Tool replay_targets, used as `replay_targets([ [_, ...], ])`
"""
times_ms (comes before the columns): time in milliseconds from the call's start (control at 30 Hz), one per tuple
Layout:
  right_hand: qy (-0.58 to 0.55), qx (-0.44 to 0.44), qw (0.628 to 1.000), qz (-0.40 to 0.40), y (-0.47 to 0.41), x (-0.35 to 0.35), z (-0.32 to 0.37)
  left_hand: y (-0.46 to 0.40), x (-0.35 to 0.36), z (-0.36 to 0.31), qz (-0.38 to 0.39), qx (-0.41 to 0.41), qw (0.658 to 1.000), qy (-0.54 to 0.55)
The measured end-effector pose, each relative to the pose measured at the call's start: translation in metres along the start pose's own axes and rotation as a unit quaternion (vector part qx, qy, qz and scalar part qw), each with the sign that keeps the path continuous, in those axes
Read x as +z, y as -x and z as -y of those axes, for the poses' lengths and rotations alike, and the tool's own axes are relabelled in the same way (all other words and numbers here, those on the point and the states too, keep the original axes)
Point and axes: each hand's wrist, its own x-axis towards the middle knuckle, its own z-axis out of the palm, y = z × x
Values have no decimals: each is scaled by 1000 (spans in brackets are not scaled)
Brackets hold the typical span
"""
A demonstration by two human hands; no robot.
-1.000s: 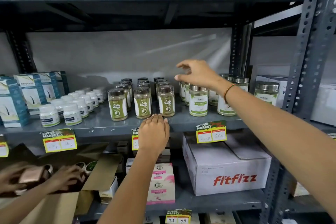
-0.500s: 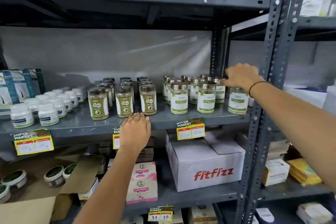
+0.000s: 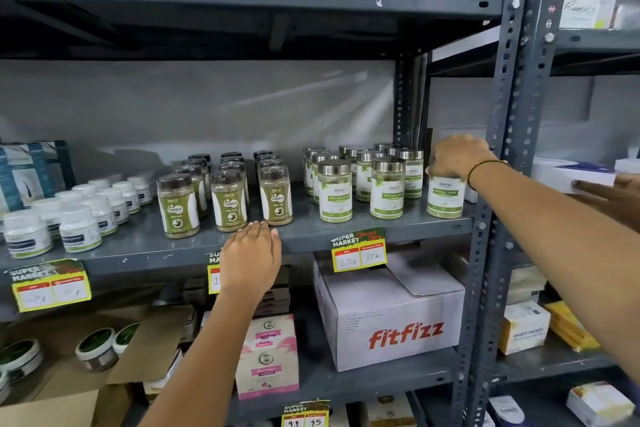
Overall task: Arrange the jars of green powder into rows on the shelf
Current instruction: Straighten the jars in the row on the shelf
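Silver-lidded jars of green powder (image 3: 386,187) stand in rows on the grey middle shelf (image 3: 311,236), right of centre. One such jar (image 3: 445,198) stands apart at the shelf's far right. My right hand (image 3: 457,156) is closed over its lid from above. To the left, brown-lidded jars of green powder (image 3: 230,201) stand in three rows. My left hand (image 3: 251,256) rests flat on the shelf's front edge, just below those jars, fingers together and holding nothing.
Small white jars (image 3: 79,229) fill the shelf's left part beside blue boxes (image 3: 31,170). A grey upright post (image 3: 502,184) rises just right of the gripped jar. Another person's hand (image 3: 613,194) reaches in from the right. Below are a fitfizz carton (image 3: 398,315) and pink boxes (image 3: 266,357).
My right hand moved right from the silver-lidded rows and took hold of the far-right jar's lid. The camera view swung right. My left hand stayed on the shelf edge.
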Motion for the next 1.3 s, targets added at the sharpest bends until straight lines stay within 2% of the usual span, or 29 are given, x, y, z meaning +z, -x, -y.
replay_targets([
  [167,-59,-21,998,-6,-9,3,0,1,-1,0,-11,4,1000,-1],
  [400,-155,-53,986,24,-19,4,-5,1,0,0,-15,7,1000,-8],
  [733,-207,-73,975,32,-22,9,-8,1,1,0,-13,6,1000,-6],
  [900,-294,-128,942,-100,-13,1,7,0,3,-1,-14,2,1000,-1],
  [967,-315,-161,932,-78,-9,-5,19,0,3,-1,-13,0,1000,0],
  [1067,-279,-197,940,-9,-6,-9,33,0,2,-1,-13,1,1000,-3],
  [1300,-285,-187,940,11,-8,-6,42,-1,3,0,-7,0,1000,-11],
])
